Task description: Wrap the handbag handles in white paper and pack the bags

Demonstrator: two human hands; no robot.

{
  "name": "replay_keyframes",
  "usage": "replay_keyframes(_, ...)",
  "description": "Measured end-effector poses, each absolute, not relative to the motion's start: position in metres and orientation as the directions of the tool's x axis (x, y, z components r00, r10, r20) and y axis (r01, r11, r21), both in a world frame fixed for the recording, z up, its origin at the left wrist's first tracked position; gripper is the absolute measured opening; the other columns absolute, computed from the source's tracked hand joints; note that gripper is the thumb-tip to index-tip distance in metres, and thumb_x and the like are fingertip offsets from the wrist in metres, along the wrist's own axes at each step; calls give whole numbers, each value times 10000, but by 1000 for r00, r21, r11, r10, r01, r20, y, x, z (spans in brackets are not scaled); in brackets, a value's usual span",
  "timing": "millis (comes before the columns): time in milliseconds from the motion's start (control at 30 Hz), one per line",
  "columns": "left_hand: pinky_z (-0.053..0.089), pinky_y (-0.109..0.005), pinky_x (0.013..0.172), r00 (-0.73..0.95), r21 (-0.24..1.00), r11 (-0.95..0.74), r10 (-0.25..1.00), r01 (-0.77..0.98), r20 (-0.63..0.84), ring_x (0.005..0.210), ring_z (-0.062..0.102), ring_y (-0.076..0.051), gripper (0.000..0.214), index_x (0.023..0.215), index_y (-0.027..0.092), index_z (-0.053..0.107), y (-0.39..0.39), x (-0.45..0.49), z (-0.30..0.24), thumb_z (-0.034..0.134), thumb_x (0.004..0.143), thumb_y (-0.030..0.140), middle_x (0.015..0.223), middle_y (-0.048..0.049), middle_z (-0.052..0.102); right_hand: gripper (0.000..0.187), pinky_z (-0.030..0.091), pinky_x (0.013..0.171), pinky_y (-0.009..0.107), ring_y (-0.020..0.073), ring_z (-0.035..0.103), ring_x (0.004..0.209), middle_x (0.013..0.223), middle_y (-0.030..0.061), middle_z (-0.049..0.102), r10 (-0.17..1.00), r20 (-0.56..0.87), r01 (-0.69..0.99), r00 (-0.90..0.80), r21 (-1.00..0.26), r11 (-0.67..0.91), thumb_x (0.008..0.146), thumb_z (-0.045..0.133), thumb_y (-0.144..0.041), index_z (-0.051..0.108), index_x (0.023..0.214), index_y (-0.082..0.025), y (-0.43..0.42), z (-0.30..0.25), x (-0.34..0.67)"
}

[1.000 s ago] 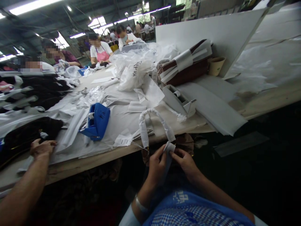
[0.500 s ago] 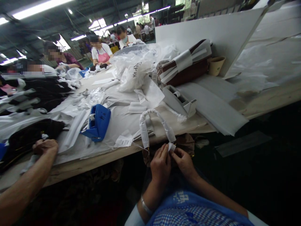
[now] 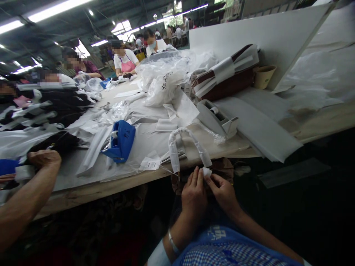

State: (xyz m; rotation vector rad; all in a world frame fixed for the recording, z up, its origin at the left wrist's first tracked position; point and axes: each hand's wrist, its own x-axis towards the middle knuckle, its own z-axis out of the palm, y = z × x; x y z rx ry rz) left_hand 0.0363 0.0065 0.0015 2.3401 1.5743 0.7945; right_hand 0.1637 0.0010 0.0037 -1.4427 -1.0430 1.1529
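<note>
A brown handbag [image 3: 226,169] rests against the table's front edge, partly hidden by my hands. Its arched handle [image 3: 173,147] stands up, covered in white wrapping. My left hand [image 3: 194,192] has its fingers pressed together on a small white piece of wrapping [image 3: 206,171] near the handle's right end. From the other side, my right hand [image 3: 223,192] pinches that same piece between thumb and fingers. A white paper tag [image 3: 150,163] on a string lies on the table, left of the handle.
On the table [image 3: 111,186] stand a blue tape dispenser [image 3: 126,142] and a grey tape dispenser [image 3: 212,118]. Behind are plastic bags [image 3: 163,83], a wrapped brown bag [image 3: 230,79] and a paper cup [image 3: 264,77]. A co-worker's arm [image 3: 41,184] reaches in at left; others sit farther back.
The whole view has shifted slightly, so things appear farther right. My hands stay at the white wrapping. The co-worker's hand at left has moved up and left, away from the dark bag's clasp.
</note>
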Motion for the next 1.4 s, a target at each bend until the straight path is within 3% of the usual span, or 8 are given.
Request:
replay_keyframes(200, 480, -421, 1091, 295, 513, -435, 896, 740, 333, 1341, 496, -266, 499, 1440, 162, 483, 1, 39, -1, 455, 943, 118, 1453, -122, 524, 378, 497, 727, 318, 250, 658, 807, 852, 58, 739, 967, -138, 81, 216, -984, -158, 825, 656, -538, 717, 901, -172, 4, -3, 167)
replay_keyframes(300, 434, -430, 1130, 281, 676, -384, 923, 629, 263, 1345, 491, -254, 452, 1408, 179, 526, 3, 37, 5, 454, 962, 172, 1438, -106, 544, 373, 507, 811, 342, 261, 668, 878, 922, 59, 747, 966, -152, -2, 209, -988, -155, 803, 684, -518, 719, 953, -178, 7, -8, 169)
replay_keyframes(467, 484, -391, 1038, 156, 973, 33, 985, 227, -70, 1183, 615, -254, 409, 1272, 154, 635, 21, 23, 15, 526, 958, 393, 1287, -110, 660, 404, 550, 786, 380, 285, 698, 863, 936, 71, 762, 956, -262, -188, 132, -954, -235, 773, 726, -528, 732, 970, -176, 8, -9, 172)
replay_keyframes(567, 531, -307, 774, 304, 956, 280, 906, 90, -294, 866, 675, -226, 477, 1028, 96, 718, 30, 15, 16, 598, 883, 534, 951, -98, 741, 469, 578, 764, 405, 302, 717, 854, 946, 81, 771, 946, -316, -273, 72, -919, -286, 757, 750, -534, 738, 1050, -168, 6, -10, 173)
replay_keyframes(667, 448, -239, 632, 357, 922, 386, 859, 21, -368, 694, 607, -165, 543, 897, 82, 715, 32, 14, 13, 667, 793, 612, 780, -60, 698, 505, 590, 790, 432, 310, 725, 855, 946, 83, 776, 941, -332, -273, 60, -912, -305, 744, 762, -544, 748, 1073, -161, 5, -12, 174)
replay_keyframes(967, 447, -245, 659, 190, 940, 340, 921, 31, -339, 732, 591, -176, 473, 894, 102, 708, 25, 24, 4, 722, 753, 554, 802, -61, 678, 457, 577, 852, 440, 320, 717, 924, 1001, 84, 773, 962, -240, -81, 130, -969, -231, 761, 740, -549, 776, 1021, -175, 5, -7, 176)
replay_keyframes(1167, 475, -257, 684, 220, 914, 401, 899, -63, -379, 761, 617, -189, 493, 987, 104, 685, 21, 25, 5, 727, 757, 538, 859, -75, 692, 458, 599, 778, 385, 304, 721, 913, 1016, 87, 770, 955, -251, -98, 156, -966, -238, 751, 757, -537, 759, 1032, -175, 5, -8, 174)
replay_keyframes(1400, 451, -246, 640, 163, 928, 361, 914, 94, -372, 746, 607, -191, 442, 917, 102, 689, 29, 22, 3, 739, 742, 504, 812, -67, 683, 470, 605, 729, 374, 279, 724, 823, 956, 77, 775, 962, -256, -42, 93, -967, -253, 751, 745, -558, 750, 1015, -169, 9, -10, 179)
